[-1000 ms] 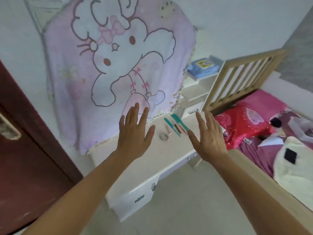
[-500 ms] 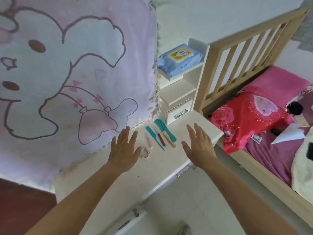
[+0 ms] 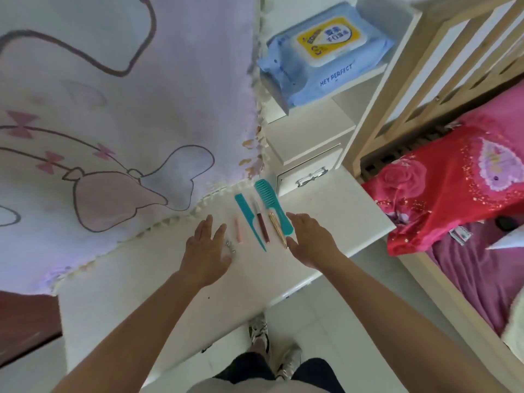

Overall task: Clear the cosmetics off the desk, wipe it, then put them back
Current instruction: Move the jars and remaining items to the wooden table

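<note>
Your left grip (image 3: pixel 208 251) and right grip (image 3: pixel 312 240) are both flat over the white surface (image 3: pixel 340 205), fingers straight, holding nothing. Between them lie a pink stick (image 3: pixel 239 230), tail comb (image 3: pixel 249 219), dark red tube (image 3: pixel 262 226), gold tube (image 3: pixel 276 227) and wide comb (image 3: pixel 271 204). A small ring (image 3: pixel 230 247) sits at your left fingertips; can't tell if they touch.

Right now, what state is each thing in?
left hand, open, empty.
right hand, open, empty.
wide comb, flat on desk.
tail comb, flat on desk.
dark red tube, flat on desk.
gold tube, flat on desk.
pink tube, flat on desk.
wipes pack, lid shut.
drawer, shut.
</note>
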Action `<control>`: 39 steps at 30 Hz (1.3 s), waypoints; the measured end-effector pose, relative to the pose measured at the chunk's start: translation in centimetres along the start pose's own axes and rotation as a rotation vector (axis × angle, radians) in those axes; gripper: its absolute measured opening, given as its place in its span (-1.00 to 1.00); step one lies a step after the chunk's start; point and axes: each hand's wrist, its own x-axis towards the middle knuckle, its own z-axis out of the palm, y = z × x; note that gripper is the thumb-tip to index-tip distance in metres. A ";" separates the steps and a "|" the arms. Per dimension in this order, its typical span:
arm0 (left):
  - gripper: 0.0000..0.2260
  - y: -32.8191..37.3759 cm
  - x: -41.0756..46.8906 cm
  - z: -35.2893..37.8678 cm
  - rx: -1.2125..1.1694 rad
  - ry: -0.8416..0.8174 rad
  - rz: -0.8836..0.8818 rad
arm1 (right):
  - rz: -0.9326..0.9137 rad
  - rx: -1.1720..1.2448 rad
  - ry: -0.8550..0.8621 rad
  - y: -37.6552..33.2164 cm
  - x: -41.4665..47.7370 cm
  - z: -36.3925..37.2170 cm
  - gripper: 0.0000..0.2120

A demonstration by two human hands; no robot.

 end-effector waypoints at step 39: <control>-0.65 0.9 -13.2 -5.4 -0.290 0.778 -0.323 | -0.537 0.328 0.030 -10.9 1.1 -6.0 -0.59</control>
